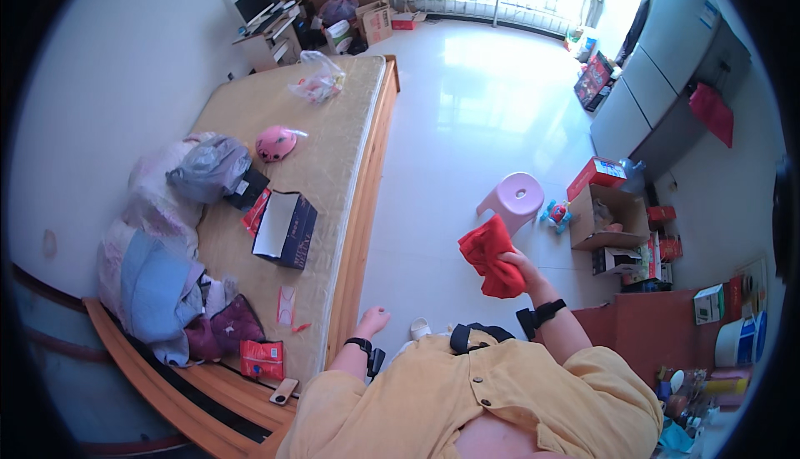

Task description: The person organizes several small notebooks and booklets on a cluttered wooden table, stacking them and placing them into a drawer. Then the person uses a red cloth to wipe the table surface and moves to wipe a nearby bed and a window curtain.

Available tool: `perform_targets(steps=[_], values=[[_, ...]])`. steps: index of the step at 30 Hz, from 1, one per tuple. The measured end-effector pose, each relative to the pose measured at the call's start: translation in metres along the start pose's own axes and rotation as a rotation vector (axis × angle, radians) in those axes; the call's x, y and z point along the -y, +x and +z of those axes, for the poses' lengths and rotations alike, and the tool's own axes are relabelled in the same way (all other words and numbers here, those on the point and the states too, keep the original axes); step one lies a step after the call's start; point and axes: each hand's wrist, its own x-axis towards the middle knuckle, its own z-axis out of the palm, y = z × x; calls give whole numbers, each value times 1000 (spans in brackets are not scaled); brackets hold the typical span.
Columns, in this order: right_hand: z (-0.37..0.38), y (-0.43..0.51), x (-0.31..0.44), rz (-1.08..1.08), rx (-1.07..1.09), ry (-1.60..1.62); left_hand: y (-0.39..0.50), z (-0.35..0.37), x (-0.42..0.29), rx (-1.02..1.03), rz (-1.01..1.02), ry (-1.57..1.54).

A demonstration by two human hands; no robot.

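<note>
A bunched red cloth [492, 258] hangs from my right hand [520, 266], whose fingers close on its right side, in front of the pink plastic stool [514, 196]. My left hand [374, 319] is beside the wooden bed rail with its fingers curled; nothing shows in it. On the bare mattress [319, 146] to the left lie a dark blue open box [294, 231], a pink helmet [275, 143], a grey plastic bag [212, 168], a clear plastic bag [319, 78] and a red packet [262, 359]. A phone [284, 391] rests on the bed frame near its corner.
A toy [556, 216] stands on the floor right of the stool, near an open cardboard box [609, 215]. Farther back is a grey refrigerator [662, 53]. A desk [269, 43] and stacked boxes [375, 21] stand beyond the bed. A white shoe [420, 328] is near my body.
</note>
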Motion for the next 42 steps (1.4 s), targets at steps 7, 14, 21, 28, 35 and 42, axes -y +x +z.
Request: perform_targets(steps=[7,14,21,28,35,42], values=[[50,38,-11,86,26,-140,-31,9,46,-52,-123,-120],[86,77,-20,253,289,-281,-85,34,40,-192,-318,-312],[97,115,2,485,707,-142,-111,74,37,-378,-416,-402],[71,139,14,583,677,-155,-104,90,10,-429,-410,-472],[49,157,16,559,727,4,-77,58,-9,-555,-251,-421],[43,150,14,619,708,-65,-63,35,9,-427,-184,-347]])
